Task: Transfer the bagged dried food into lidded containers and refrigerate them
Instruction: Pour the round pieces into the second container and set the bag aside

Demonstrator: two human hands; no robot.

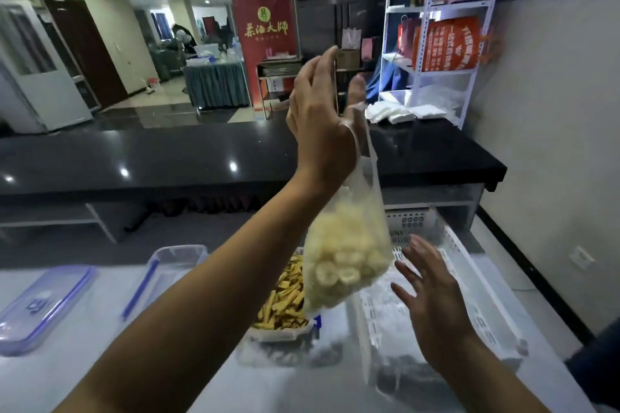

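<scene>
My left hand (318, 117) is raised high above the table, and the neck of a clear plastic bag (345, 255) hangs from its thumb side. The bag is full of pale dried slices shaped like rings and dangles over the table. Lower right, my right hand (432, 298) hovers with its fingers spread, close beside the bag's bottom but apart from it. Under the bag stands a clear container (285, 329) filled with yellow dried sticks, with no lid on it. An empty clear container (167, 271) and a blue-rimmed lid (43, 305) lie on the left.
A white slotted plastic basket (469, 278) stands on the table at the right, under my right hand. Beyond the table runs a black counter (167, 157) with white packets at its far right. A white shelf rack (436, 43) rises against the right wall.
</scene>
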